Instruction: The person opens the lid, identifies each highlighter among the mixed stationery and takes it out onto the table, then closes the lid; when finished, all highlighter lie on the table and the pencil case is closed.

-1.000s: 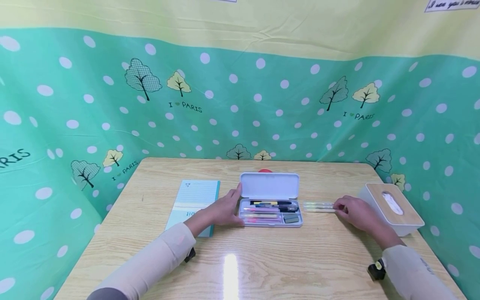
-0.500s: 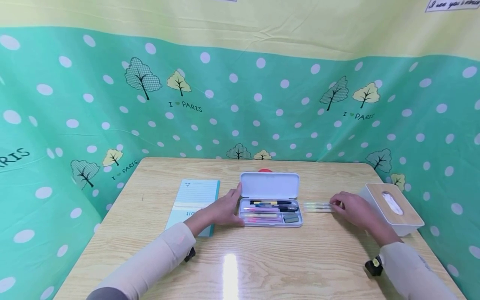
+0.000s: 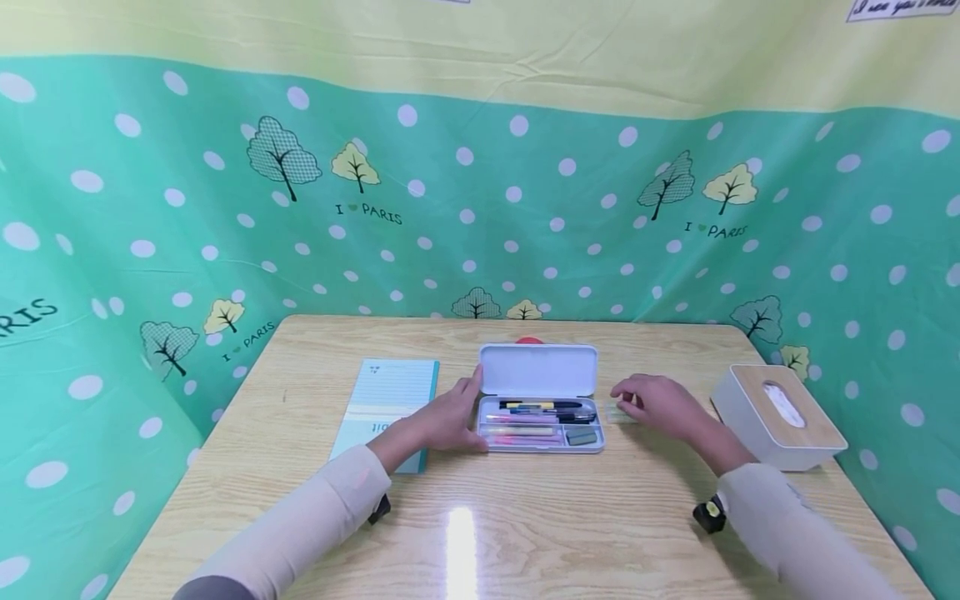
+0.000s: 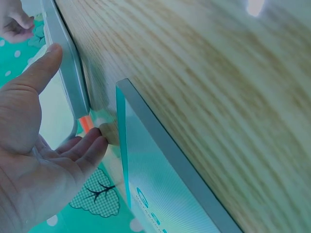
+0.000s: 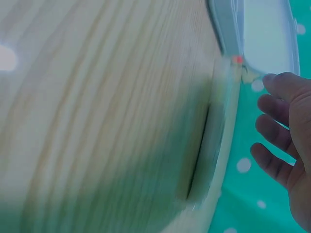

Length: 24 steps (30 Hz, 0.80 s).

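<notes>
A white pencil case [image 3: 538,371] lies with its lid raised, holding several pens and a grey eraser [image 3: 581,437]. My left hand [image 3: 450,417] rests against the case's left side, thumb at the near corner and index finger beside the lid; in the left wrist view its fingers are extended. My right hand [image 3: 663,406] is over slim clear pens [image 3: 621,412] lying right of the case, partly covering them in the head view. The right wrist view shows these pens [image 5: 201,150] blurred on the table, apart from the loosely bent fingers, which hold nothing.
A light-blue notebook [image 3: 390,392] lies left of the case, partly under the left forearm. At the right, a white tissue box [image 3: 780,417] with a wooden top stands near the right forearm. Something red [image 3: 529,341] shows behind the lid. A patterned curtain [image 3: 450,208] hangs behind the table.
My right hand has moved left from the pens' right end to above them, nearer the case, and its fingers have come away from them. The left hand stays in place.
</notes>
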{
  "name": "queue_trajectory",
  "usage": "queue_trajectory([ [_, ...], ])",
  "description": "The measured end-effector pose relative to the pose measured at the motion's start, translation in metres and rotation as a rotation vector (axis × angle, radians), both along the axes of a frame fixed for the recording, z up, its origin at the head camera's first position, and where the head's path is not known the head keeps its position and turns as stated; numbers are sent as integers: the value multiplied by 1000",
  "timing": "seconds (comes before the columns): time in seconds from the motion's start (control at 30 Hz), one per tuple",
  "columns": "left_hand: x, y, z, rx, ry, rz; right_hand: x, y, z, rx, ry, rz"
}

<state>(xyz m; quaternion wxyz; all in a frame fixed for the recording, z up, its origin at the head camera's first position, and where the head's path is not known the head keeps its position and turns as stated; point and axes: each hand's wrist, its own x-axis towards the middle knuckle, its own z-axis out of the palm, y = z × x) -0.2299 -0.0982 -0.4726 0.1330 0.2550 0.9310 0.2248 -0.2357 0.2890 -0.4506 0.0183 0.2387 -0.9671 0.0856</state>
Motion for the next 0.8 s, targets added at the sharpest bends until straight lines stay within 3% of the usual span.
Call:
queue_trajectory([
  [0.27,1,0,1,1,9,-1,-4,-30,4,-1,22,83],
  [0.6,2,0,2,-2,6,2,-5,-59,2,10,-69,138],
  [0.8,2,0,3,1,3,0,-5,-72,-3,9,-77,172],
])
